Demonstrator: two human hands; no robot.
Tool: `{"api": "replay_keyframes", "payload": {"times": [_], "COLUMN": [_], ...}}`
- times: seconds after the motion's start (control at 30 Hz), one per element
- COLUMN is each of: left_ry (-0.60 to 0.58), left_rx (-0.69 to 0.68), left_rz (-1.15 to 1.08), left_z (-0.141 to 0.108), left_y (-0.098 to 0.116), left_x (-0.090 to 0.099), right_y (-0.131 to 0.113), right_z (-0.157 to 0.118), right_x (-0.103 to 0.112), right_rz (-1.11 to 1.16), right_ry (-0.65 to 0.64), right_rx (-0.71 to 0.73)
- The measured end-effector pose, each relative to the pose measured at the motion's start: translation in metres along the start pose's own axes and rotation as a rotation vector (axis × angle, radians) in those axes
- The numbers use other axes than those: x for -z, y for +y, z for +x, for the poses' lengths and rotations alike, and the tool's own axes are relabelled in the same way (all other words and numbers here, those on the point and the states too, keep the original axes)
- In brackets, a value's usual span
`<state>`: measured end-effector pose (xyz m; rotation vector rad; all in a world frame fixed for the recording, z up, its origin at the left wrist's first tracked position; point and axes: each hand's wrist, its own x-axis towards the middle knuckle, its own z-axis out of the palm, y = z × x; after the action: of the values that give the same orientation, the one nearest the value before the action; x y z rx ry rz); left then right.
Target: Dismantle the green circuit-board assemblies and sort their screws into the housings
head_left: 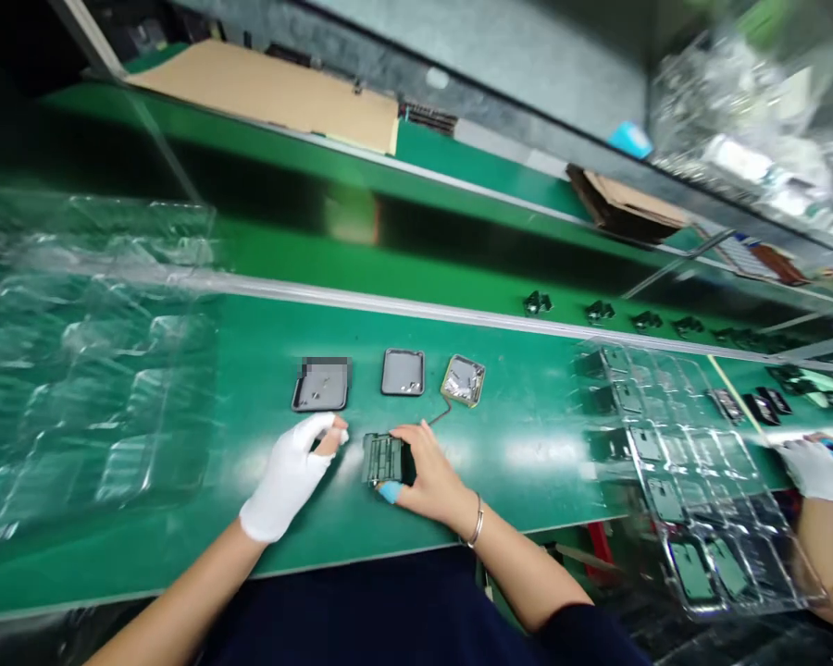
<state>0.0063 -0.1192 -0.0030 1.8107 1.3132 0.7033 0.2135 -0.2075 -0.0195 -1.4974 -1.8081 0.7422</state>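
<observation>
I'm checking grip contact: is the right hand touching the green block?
Touching. The head view shows the right hand holding the green block, fingertips at its far edge and thumb at its near edge.

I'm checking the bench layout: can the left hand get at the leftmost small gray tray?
Probably yes: the left hand is close to the near edge of the gray tray, with nothing visible between them; the right hand is off to the side.

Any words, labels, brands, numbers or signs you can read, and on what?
None readable.
Green part in the right hand: no legible marking.
Left dark shell: upper edge pixelated, nothing readable.
Bagged white items, upper right: too blurred to read.
</observation>
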Motion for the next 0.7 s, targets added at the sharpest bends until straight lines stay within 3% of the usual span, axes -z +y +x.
{"api": "replay_keyframes", "payload": {"times": [0.1,0.2,0.3,0.37,0.53,0.6,0.7], "left_ry": [-0.081,-0.147,-0.152,-0.107,0.011,0.089,0.311], "left_rx": [0.005,-0.032,-0.065,-0.069,-0.05,-0.034,0.0], "left_rz": [0.013,0.007,0.015,0.033,0.123,0.177,0.322], "left_z": [0.001,-0.001,-0.004,-0.006,-0.011,-0.008,0.007], "left_y": [-0.007,-0.011,-0.014,-0.016,-0.008,-0.002,-0.004], "left_x": [-0.008,-0.013,-0.009,0.0,0.045,0.074,0.132], "right_y": [0.03,0.072,0.102,0.109,0.111,0.116,0.126], "right_z": [0.048,0.118,0.178,0.201,0.215,0.218,0.221], "right_x": [0.032,0.091,0.144,0.164,0.175,0.178,0.182], "right_rz": [0.113,0.139,0.086,0.05,-0.066,-0.136,-0.241], "right_ry": [0.209,0.512,0.624,0.646,0.59,0.569,0.604], "right_rx": [-0.134,-0.412,-0.489,-0.512,-0.563,-0.551,-0.438]}}
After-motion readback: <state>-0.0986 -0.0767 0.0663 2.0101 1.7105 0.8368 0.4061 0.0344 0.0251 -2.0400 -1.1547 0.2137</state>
